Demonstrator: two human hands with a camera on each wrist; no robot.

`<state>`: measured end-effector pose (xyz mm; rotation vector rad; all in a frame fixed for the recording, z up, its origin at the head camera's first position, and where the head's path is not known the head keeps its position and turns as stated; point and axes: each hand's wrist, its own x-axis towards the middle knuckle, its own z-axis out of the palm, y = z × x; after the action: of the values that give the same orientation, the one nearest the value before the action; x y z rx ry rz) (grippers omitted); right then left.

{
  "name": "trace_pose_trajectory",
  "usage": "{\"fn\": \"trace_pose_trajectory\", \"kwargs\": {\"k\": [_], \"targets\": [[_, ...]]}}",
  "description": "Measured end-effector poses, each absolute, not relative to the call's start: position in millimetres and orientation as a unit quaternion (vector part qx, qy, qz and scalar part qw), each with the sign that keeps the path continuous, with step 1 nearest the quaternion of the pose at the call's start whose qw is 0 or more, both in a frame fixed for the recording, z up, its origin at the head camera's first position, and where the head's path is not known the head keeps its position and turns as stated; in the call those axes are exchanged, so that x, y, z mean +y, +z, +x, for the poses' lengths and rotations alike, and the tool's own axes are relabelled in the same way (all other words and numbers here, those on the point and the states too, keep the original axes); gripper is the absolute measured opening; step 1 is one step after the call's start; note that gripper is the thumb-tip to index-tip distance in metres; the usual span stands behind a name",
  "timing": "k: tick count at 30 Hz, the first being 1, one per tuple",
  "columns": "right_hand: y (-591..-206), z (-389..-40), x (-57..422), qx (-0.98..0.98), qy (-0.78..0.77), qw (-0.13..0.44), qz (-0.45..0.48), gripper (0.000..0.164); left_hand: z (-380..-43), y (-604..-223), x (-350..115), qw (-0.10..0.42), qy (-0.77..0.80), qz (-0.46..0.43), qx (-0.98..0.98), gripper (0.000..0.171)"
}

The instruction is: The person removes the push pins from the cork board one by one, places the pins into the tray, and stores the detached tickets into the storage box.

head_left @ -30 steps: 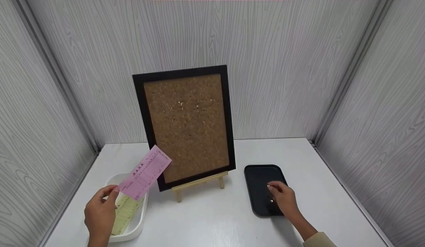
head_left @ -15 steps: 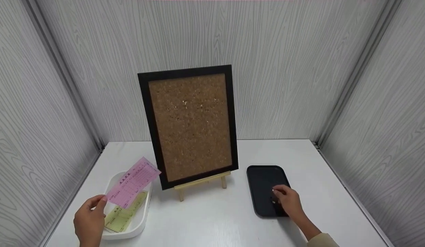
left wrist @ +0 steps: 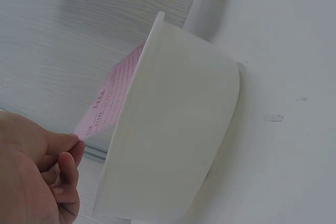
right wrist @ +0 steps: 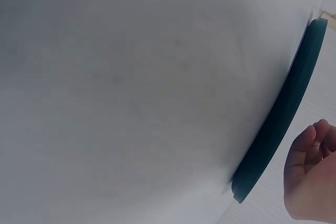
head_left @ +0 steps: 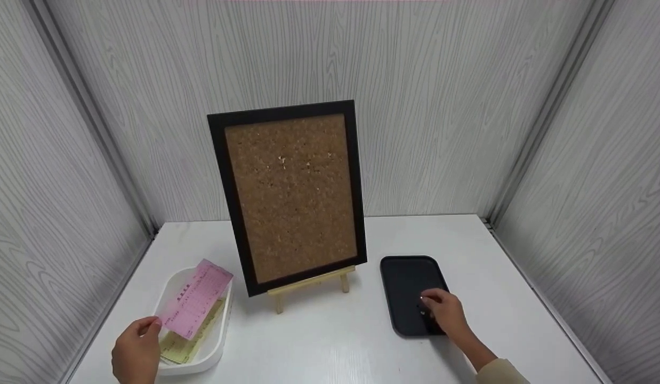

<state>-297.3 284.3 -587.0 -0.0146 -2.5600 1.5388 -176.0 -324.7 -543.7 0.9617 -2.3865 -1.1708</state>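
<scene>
My left hand [head_left: 136,349] pinches one corner of a pink printed paper slip [head_left: 199,298] between thumb and forefinger. The slip slants over a white plastic bin [head_left: 219,346], where yellow-green printed slips [head_left: 180,346] lie. From the left wrist view, the pink slip [left wrist: 113,95] passes behind the bin's rim, its far end hidden. Over the black tray [head_left: 407,277], my right hand [head_left: 448,313] has thumb and forefinger together on a small shiny thumbtack [head_left: 421,298], too small to see well. Another shiny bit [head_left: 423,313] shows just below the fingertips. In the right wrist view the pinched fingertips hide the tack.
A black-framed cork board [head_left: 292,213] leans on a small wooden easel [head_left: 314,281] between the bin and tray. Small light specks and holes mark the cork. White wood-grain panels [head_left: 415,106] enclose the white table [head_left: 319,346] at the back and sides.
My left hand has moved left and down, lowering the pink slip from beside the board to over the bin. My right hand has shifted slightly lower over the tray.
</scene>
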Motion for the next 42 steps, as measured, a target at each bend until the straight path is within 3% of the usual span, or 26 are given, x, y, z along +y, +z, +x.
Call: {"fn": "trace_pose_trajectory", "kwargs": {"k": [17,34,42], "targets": [[-587,-300,293,-0.901,0.426,0.073,-0.031,0.014,-169,-549,-328,0.103,-0.357,0.330,-0.867,0.034],[-582,-296,291,-0.908,0.411,0.067,-0.039,0.017,-168,-548,-327,0.094,-0.307,0.303,-0.897,0.030],[-575,-290,280,-0.901,0.423,0.097,-0.021,0.030,-171,-540,-303,0.096,-0.309,0.289,-0.901,0.044]]}}
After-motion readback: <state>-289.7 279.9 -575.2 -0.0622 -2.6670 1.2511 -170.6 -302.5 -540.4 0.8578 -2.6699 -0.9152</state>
